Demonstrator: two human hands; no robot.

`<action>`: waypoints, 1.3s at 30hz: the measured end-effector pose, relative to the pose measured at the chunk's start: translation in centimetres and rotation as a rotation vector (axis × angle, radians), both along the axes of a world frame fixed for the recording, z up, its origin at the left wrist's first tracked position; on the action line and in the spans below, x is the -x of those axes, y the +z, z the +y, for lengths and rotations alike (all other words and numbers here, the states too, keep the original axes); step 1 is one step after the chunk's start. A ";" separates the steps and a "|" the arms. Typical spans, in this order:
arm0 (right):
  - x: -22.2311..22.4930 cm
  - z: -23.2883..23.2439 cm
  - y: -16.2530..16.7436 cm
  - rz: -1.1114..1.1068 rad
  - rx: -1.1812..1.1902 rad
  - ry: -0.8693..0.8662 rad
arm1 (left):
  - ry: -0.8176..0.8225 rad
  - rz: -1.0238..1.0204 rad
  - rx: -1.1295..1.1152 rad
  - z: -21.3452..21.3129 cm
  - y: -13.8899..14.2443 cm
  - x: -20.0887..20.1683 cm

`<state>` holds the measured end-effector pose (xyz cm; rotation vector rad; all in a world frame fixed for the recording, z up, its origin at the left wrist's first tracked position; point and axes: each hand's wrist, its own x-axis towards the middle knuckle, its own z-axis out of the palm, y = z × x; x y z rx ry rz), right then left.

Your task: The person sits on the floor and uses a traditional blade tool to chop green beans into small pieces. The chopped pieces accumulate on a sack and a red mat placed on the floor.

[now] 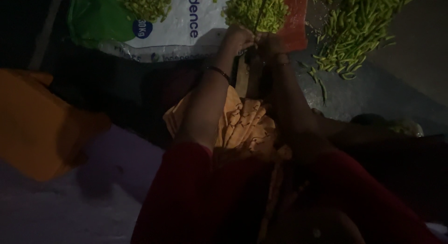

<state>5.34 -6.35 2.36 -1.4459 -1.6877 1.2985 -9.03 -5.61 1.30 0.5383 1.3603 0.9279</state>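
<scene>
At the top of the head view, a flattened sack (186, 36) is lying spread on the floor (382, 92), white with a green patch at its left end, a round blue mark, and a red strip at its right end. Two piles of cut green beans (254, 10) are sitting on it, and a looser heap of whole green beans (357, 27) is spreading over the bare floor to the right.

Just below the middle pile, the left hand (238, 38) and right hand (270, 43) are pressing close together, both curled shut around a thin green bean stalk (261, 10) that is rising between them. A dark upright blade (245, 73) is standing just beneath the hands; the dim light is hiding whether either hand is touching it.

Orange patterned cloth (242, 122) is lying below the forearms. Open grey floor is stretching away at the right, past the loose beans.
</scene>
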 end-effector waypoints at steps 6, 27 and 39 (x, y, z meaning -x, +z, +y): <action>0.5 0.8 -1.2 -0.158 -0.116 0.034 | -0.102 0.294 0.003 0.8 0.5 0.1; 0.5 -0.6 0.2 0.299 0.319 -0.062 | -0.084 0.098 0.028 0.4 -0.8 0.1; 0.3 3.5 0.3 -0.012 -0.208 0.011 | -0.028 0.712 -0.504 2.2 1.2 -0.3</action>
